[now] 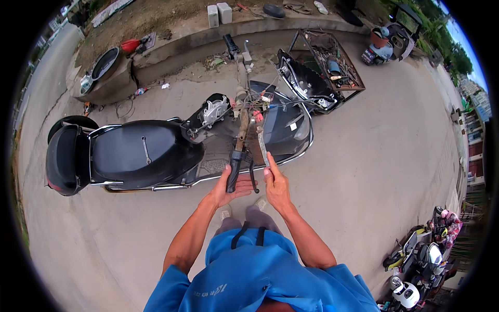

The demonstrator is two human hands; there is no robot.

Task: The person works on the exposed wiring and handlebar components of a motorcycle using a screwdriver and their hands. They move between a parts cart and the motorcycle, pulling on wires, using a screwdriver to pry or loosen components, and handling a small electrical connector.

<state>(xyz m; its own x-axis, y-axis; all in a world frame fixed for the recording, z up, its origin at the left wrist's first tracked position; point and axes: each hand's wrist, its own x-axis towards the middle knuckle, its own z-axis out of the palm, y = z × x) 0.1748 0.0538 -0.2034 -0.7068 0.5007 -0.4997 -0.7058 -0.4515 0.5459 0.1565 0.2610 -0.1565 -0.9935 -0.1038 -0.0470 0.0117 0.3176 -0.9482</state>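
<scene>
A black scooter (145,156) stands side-on before me, its handlebar cowling off and wires (260,101) exposed around the bare stem. The handlebar's black grip (234,171) and brake lever (253,179) point toward me. My left hand (224,188) is at that grip, thumb beside it, fingers stretched out flat behind it. Just right of the lever, my right hand (276,184) is closed on the lower end of a long, flat silver metal tool (262,145), which reaches up along the rusty bar (242,130). A wrench (145,151) lies on the seat.
Beyond the scooter are a rusty-framed tray of tools (332,62), a removed black front panel (299,78) and a concrete ledge (156,65) with a basin (105,62). Another scooter (379,49) stands at back right, several more (431,255) at lower right.
</scene>
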